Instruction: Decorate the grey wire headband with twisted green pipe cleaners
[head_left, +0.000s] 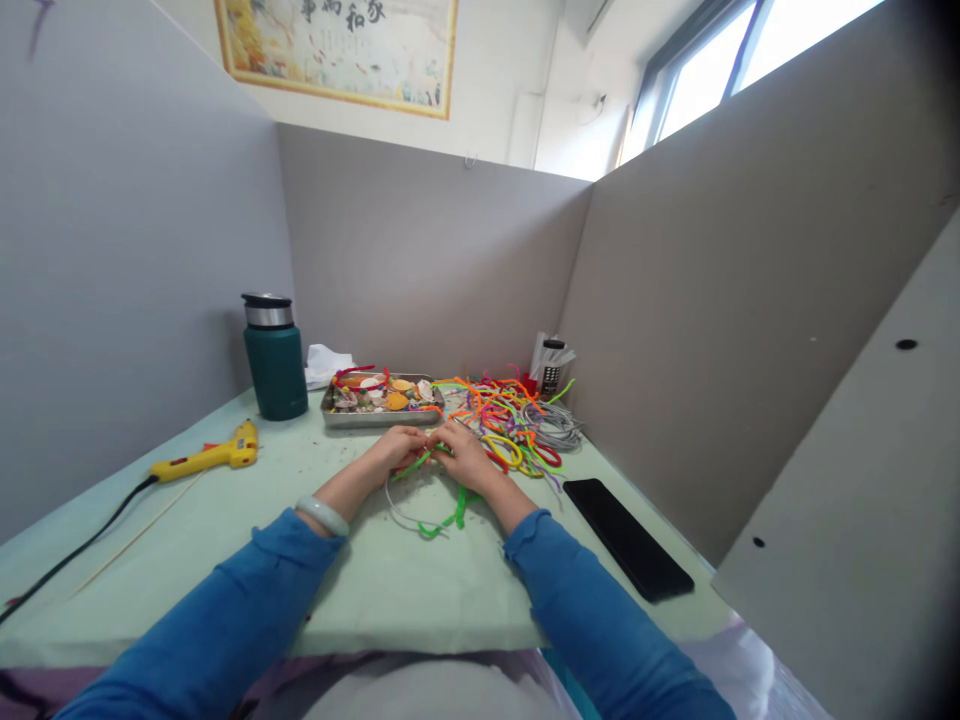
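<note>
My left hand [400, 446] and my right hand [461, 456] meet over the middle of the table. Both are closed, fingertips pinched together on a green pipe cleaner [412, 467]. Below the hands a thin pale wire loop [397, 512] curves over the tabletop, with green fuzzy pipe cleaner [459, 513] twisted on its lower right part. Fingers hide the spot where wire and pipe cleaner meet. Just beyond my left hand stands a metal tray [375, 419] of shells and small colourful pieces. Past my right hand lies a tangled heap of bright pipe cleaners [504, 410].
A yellow glue gun [202, 461] with a black cord and a thin wooden stick [139, 533] lie at left. A green bottle [276, 365] stands behind them. At right are a black phone [626, 538] and coiled grey wire [553, 428]. Grey partitions [427, 250] enclose the table.
</note>
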